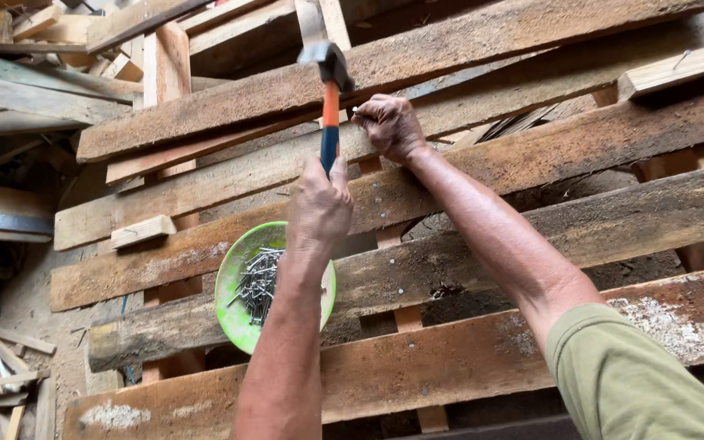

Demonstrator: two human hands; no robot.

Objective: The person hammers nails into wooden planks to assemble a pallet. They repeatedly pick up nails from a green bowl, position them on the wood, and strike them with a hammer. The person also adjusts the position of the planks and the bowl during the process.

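Gripping hammer (329,90) in left hand (319,204); right hand (390,126) pinching nail (355,111) beside head.

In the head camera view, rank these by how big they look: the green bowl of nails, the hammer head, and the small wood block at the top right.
1. Green bowl, clearly largest.
2. Wood block.
3. Hammer head, smallest; the left hand grips its handle.
The block lies farther from the camera, so its true size against the hammer head is unsure.
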